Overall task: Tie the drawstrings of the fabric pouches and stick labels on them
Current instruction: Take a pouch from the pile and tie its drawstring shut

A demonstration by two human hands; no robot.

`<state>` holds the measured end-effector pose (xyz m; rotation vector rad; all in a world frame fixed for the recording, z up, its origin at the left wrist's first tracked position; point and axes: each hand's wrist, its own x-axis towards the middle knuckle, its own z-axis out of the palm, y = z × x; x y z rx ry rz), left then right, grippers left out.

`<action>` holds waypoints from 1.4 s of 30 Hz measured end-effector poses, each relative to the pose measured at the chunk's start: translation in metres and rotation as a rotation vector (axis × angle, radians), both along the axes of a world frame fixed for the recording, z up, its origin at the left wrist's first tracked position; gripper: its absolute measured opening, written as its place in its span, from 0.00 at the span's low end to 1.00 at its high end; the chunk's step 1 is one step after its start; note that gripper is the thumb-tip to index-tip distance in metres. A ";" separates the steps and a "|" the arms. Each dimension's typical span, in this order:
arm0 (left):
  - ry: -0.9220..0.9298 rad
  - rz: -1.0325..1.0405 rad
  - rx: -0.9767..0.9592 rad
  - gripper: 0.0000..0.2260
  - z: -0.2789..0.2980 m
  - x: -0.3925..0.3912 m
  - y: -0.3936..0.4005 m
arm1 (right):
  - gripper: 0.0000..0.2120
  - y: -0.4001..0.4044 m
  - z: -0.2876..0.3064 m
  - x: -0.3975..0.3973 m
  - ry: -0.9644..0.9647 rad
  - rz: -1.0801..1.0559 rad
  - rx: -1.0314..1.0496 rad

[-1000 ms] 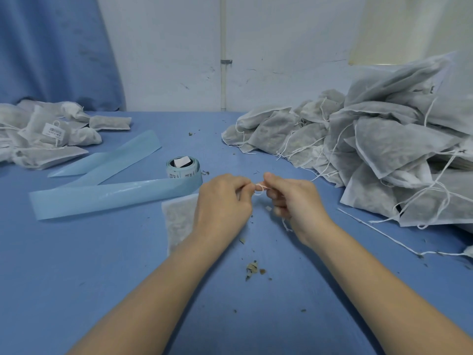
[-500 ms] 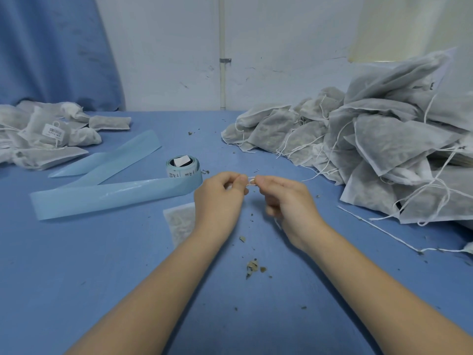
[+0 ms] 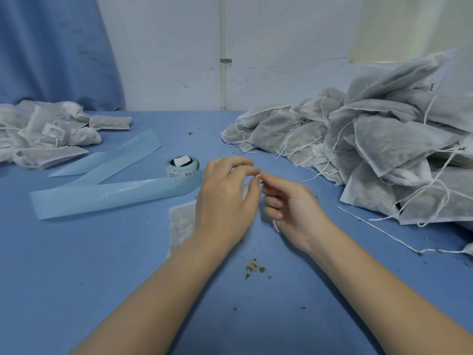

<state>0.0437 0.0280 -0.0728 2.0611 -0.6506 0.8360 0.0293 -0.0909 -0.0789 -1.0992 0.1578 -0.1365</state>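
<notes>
- Blue table set against a white wall, with a blue curtain at far left.
- Left hand lies palm down over the pouch, thumb and forefinger pinching the drawstring.
- Right hand meets it fingertip to fingertip and pinches the same drawstring; its lower fingers are curled, and a frayed string end hangs below them.
- Label roll stands just behind the left hand, its blue backing strip trailing left; the print is too small to read.
- One pouch in the finished pile at far left bears a barcode label, illegible.
- Pouch lies flat, long axis running near to far; untied pouches are heaped at right.
</notes>
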 end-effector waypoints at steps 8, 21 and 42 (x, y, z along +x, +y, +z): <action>0.008 0.016 -0.024 0.02 0.004 0.003 0.004 | 0.13 0.003 0.004 -0.007 -0.061 -0.143 -0.360; 0.026 0.009 0.006 0.04 0.008 0.004 0.006 | 0.04 0.006 0.000 -0.007 -0.222 -0.206 -0.565; 0.708 -0.170 -0.402 0.04 0.024 0.011 0.014 | 0.07 0.008 0.016 -0.006 -0.204 -0.416 -0.278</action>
